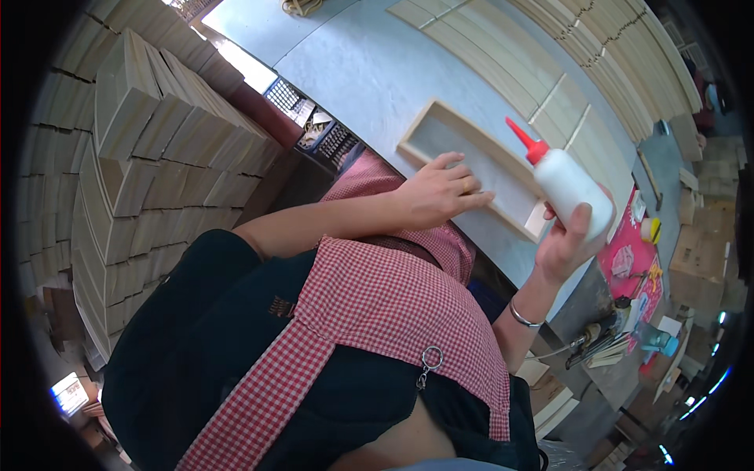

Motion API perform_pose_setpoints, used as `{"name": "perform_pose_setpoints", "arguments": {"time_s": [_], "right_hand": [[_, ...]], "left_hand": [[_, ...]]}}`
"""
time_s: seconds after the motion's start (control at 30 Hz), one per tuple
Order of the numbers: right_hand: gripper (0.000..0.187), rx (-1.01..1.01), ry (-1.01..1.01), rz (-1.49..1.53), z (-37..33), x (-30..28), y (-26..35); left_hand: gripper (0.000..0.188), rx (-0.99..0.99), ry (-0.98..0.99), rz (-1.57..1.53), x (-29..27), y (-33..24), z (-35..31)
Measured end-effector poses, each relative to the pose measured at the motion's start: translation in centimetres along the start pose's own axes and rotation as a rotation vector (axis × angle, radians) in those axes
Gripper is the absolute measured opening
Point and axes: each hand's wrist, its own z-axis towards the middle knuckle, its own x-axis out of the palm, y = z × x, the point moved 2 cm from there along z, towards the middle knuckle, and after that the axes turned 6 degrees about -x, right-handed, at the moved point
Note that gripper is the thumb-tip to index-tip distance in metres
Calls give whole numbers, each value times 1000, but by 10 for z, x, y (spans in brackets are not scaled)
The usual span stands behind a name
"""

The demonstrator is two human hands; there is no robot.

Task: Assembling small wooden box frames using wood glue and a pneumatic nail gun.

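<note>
A shallow rectangular frame of pale wood (416, 124) lies at a slant on the grey-white tabletop. My left hand (446, 187) rests over its near long side, fingers stretched out and slightly apart, a ring on one of them. In my right hand (562, 250) is a white squeeze bottle (580, 195) with a red cap and pointed red nozzle, which looks like a glue bottle. My fingers wrap round its body. The bottle is tilted, its nozzle pointing up and left above the frame's far side. The bottle hides part of the frame's right end.
Flat wooden boards (503, 67) lie in rows along the table's far side. Tall stacks of wooden box parts (169, 118) stand at left. Blue baskets (314, 129) sit below the table edge. At right are a pink cloth (622, 261), tools and a plastic bottle (656, 339).
</note>
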Motion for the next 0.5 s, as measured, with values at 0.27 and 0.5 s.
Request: {"name": "perform_pose_setpoints", "arguments": {"time_s": [0.27,0.5], "right_hand": [[58,36,195,-258,8,34,-18],[60,-1,407,-382,-5,54,-44]], "left_hand": [[48,141,-346,228,5,6,12],[50,129,-263,11,21,4,-11]]}}
